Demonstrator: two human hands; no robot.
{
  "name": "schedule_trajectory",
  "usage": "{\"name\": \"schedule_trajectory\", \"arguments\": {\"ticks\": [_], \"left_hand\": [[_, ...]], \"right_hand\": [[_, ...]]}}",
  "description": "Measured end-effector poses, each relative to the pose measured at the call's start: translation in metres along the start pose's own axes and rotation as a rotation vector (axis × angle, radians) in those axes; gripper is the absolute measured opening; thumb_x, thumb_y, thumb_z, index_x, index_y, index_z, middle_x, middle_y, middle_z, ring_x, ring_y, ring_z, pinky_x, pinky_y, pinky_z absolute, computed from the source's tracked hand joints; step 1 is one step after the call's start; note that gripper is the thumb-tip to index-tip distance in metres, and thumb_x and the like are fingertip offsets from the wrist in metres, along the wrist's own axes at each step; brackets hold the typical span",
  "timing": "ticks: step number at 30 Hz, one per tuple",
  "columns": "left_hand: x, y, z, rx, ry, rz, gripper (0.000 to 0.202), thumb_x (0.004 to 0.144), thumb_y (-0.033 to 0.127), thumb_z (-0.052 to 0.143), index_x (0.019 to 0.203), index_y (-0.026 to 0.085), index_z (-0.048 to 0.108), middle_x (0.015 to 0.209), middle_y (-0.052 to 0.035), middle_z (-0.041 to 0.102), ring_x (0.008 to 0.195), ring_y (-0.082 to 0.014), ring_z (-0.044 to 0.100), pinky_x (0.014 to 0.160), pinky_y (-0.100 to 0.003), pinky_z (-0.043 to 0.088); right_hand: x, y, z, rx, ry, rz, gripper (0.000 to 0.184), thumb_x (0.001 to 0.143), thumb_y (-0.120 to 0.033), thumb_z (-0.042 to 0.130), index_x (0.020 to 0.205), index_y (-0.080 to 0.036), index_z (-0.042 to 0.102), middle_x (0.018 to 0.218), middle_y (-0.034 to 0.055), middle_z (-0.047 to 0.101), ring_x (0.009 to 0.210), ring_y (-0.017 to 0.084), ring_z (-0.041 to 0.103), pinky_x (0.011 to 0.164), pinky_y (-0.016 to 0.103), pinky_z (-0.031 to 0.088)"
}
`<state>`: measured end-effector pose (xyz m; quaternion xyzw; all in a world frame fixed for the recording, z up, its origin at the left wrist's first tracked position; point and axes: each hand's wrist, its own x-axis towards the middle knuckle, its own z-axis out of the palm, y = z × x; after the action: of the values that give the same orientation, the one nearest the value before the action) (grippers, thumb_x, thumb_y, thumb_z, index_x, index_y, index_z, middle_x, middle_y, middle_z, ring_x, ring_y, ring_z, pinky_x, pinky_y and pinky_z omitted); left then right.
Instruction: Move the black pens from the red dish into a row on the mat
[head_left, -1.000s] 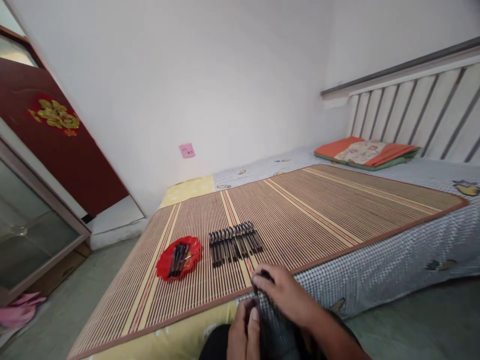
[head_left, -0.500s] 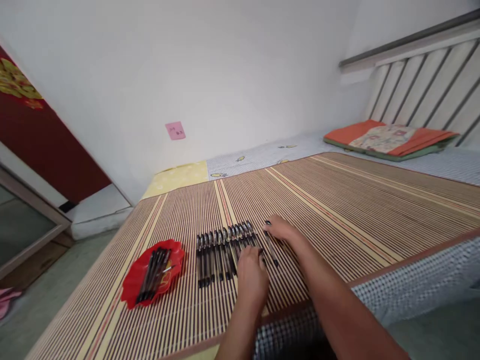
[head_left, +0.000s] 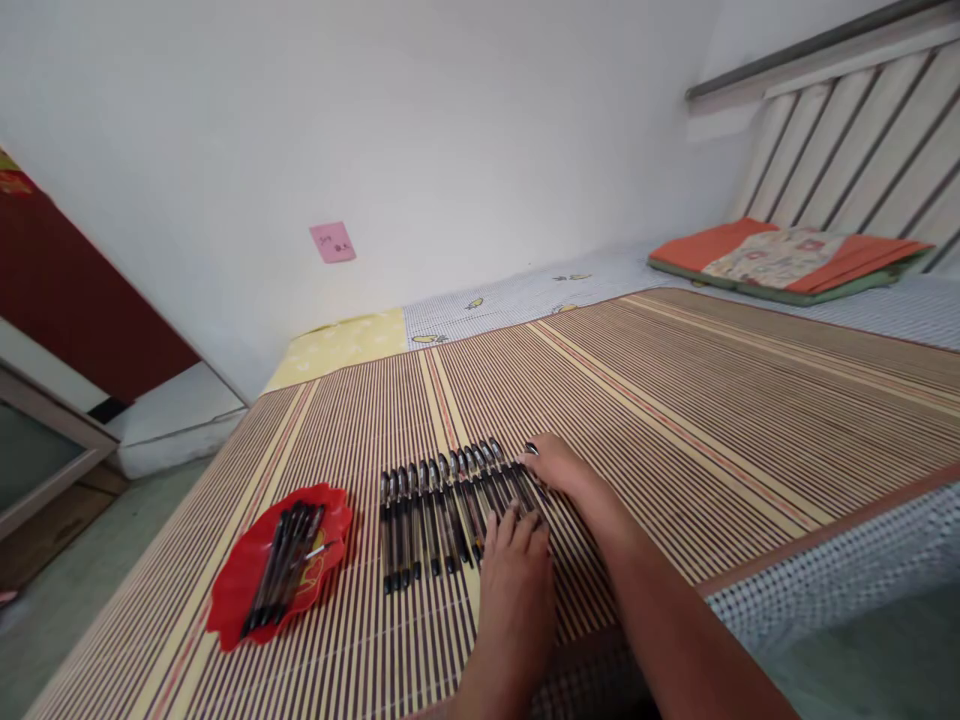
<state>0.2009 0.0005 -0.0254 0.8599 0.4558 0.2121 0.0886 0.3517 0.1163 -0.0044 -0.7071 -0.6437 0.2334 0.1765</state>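
Several black-capped pens [head_left: 420, 520] lie side by side in a row on the striped mat, caps toward the wall. My left hand [head_left: 517, 575] rests over the lower ends of the pens at the row's right, fingers stretched out and slightly apart. At the right end of the row, my right hand [head_left: 556, 463] pinches the cap end of one pen [head_left: 530, 449]. That pen's lower part runs toward my left fingertips and is partly hidden by them. More pens [head_left: 281, 565] lie bunched in a red scalloped dish [head_left: 225, 590] to the left.
The striped mat [head_left: 645, 420] covers the bed. A folded orange and floral cloth [head_left: 787, 260] lies at the far right by a white radiator [head_left: 847, 140]. On the wall behind is a pink note [head_left: 333, 242]. The bed's front edge runs below my arms.
My right hand has brought its pen left, closer to the row. The left hand's fingers have uncurled and now lie over the pens' lower ends. The view has shifted slightly.
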Motion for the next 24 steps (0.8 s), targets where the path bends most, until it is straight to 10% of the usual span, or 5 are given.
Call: {"name": "schedule_trajectory", "arguments": {"ticks": [24], "left_hand": [[-0.018,0.039,0.012,-0.152,-0.043,0.096,0.029,0.087,0.011,0.051,0.111,0.017,0.065,0.122,-0.0088,0.065,0.126,-0.0281,0.052,0.117,-0.055,0.031]], "right_hand": [[-0.030,0.016,-0.012,0.440,-0.273,0.151,0.016,0.091,-0.014,0.051,0.075,-0.016,0.052,0.054,0.0004,0.063,0.043,0.012,0.062,0.042,0.018,0.044]]}}
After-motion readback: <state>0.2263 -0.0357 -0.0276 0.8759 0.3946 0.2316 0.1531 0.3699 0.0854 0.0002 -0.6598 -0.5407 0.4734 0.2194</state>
